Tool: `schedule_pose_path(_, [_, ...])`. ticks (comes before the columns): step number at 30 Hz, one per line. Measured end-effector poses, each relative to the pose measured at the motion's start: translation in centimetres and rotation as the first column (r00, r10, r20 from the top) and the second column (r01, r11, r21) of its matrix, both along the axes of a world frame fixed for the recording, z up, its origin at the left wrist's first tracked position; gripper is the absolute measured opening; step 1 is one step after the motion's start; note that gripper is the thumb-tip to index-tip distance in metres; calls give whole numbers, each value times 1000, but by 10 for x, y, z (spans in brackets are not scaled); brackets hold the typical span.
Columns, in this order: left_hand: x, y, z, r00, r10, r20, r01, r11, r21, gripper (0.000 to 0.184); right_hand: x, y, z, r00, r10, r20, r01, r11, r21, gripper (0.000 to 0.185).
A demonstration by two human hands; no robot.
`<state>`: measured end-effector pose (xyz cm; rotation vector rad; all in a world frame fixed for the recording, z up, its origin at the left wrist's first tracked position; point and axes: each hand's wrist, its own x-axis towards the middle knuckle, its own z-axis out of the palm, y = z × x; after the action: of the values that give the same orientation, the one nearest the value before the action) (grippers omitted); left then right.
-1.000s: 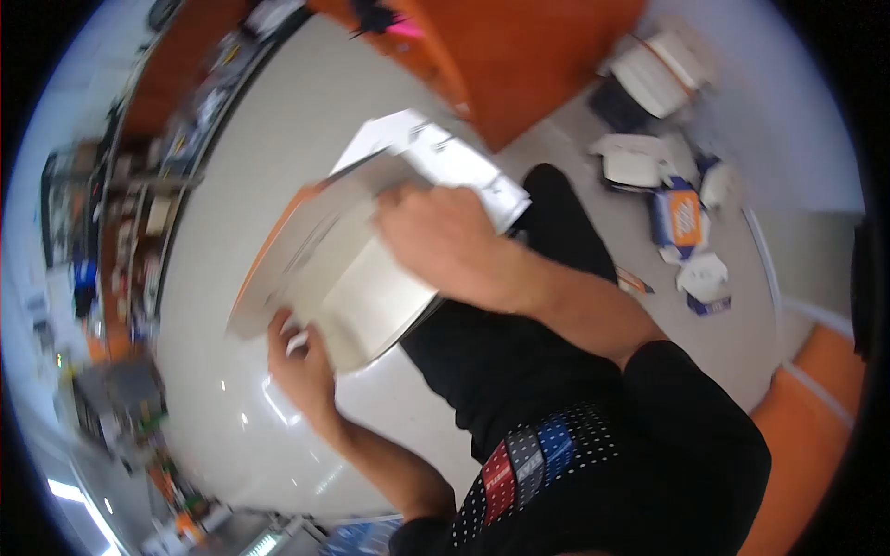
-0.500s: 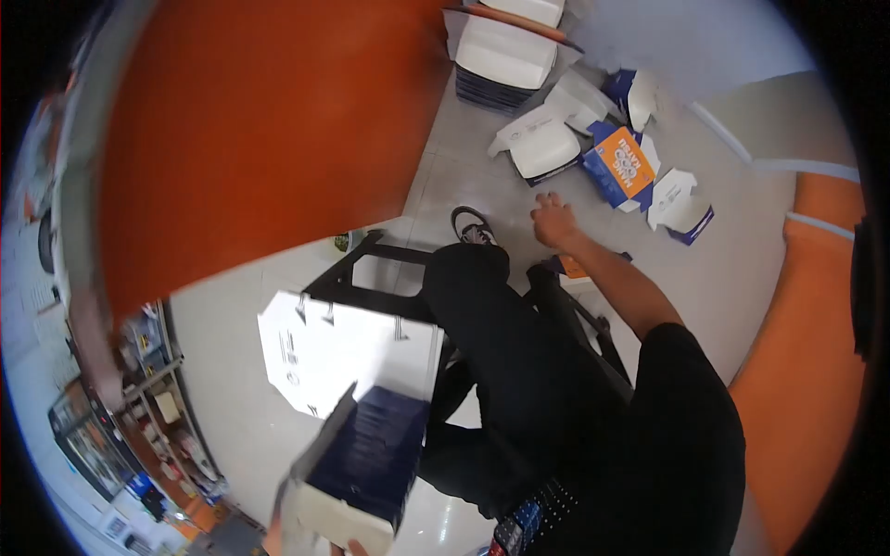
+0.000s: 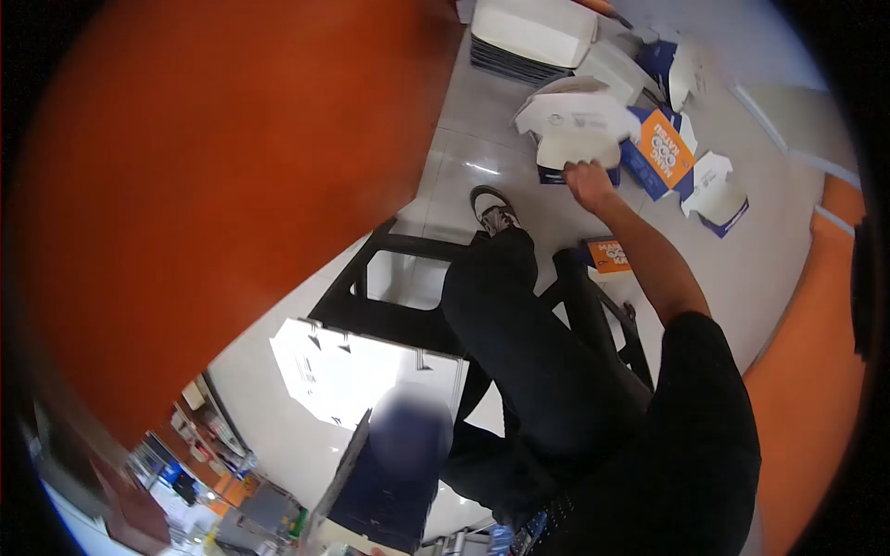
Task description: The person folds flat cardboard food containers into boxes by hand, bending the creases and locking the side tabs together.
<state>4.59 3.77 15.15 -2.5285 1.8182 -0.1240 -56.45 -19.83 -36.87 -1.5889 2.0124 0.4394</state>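
My right hand (image 3: 589,185) reaches to the floor, its fingers closed on the near edge of an open white-and-navy paper food box (image 3: 579,139). The box's lid flap stands up, slightly blurred. A sliver of my left hand (image 3: 376,551) shows at the bottom edge, at the end of a stack of nested navy food boxes (image 3: 385,500); most of that hand is cut off. An open white lid (image 3: 348,371) extends from this stack beside my leg. Around my right hand lie an orange-and-navy printed box (image 3: 663,153) and another opened box (image 3: 718,195).
A stack of white-lined boxes (image 3: 533,37) stands on the floor at the top. A large orange panel (image 3: 222,185) fills the upper left. A black stool or chair frame (image 3: 399,315) is by my legs (image 3: 538,324). Another printed box (image 3: 609,255) lies by it.
My right hand has moved from above the floor onto the open box and closed on its edge. The box's flap has risen. The view has shifted, with my left hand nearly out of frame.
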Motion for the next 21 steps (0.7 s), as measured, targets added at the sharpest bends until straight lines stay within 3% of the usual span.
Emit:
schedule_pose_path(1, [-14,-4,10,946,-262,192,245,963,111,48,1,8,20,974,39,223,8,978,-209,25])
schedule_pose_path(2, [-19,-3,6,994,-55,92,58,998,-37,45,2,20,43,893,132,430,56,916,-398,29])
schedule_pose_path(3, [-23,-3,2,989,146,-33,-149,975,-166,44,14,24,90,829,96,552,198,871,-449,32])
schedule_pose_path(4, [-29,-8,-1,943,240,-233,-302,908,-290,42,29,27,148,736,83,671,335,818,-468,36])
schedule_pose_path(5, [-39,-15,-7,857,288,-427,-463,795,-392,42,45,32,198,727,79,682,397,762,-512,33])
schedule_pose_path(7, [-73,-25,-5,862,254,-440,-466,739,-487,39,81,53,269,669,129,732,489,666,-564,29])
schedule_pose_path(8, [-71,-19,-3,884,296,-362,-441,784,-436,34,94,65,294,628,175,759,527,622,-579,29])
schedule_pose_path(10, [-56,-5,-20,859,169,-483,-422,769,-480,33,118,84,353,685,468,558,329,484,-811,33])
schedule_pose_path(11, [-55,-6,-24,858,120,-499,-389,786,-481,35,130,90,381,595,620,512,242,469,-849,36])
schedule_pose_path(13, [-53,-8,-28,736,50,-675,-451,779,-435,41,161,90,448,395,836,381,39,399,-916,38])
schedule_pose_path(14, [-61,-17,-25,648,85,-757,-520,776,-358,44,175,87,469,292,914,282,54,278,-959,35])
schedule_pose_path(15, [-64,-20,-20,545,111,-831,-577,769,-275,47,190,90,489,198,970,144,-35,153,-988,34])
schedule_pose_path(17, [-59,-17,-31,388,-31,-921,-572,776,-267,52,217,93,519,90,996,25,-172,40,-984,33])
schedule_pose_path(19, [-63,-18,-26,446,-41,-894,-528,795,-299,53,244,91,540,0,996,-88,-291,-84,-953,35])
schedule_pose_path(21, [-68,-18,-24,427,-101,-898,-476,820,-318,52,270,85,543,-51,989,-136,-388,-145,-910,37])
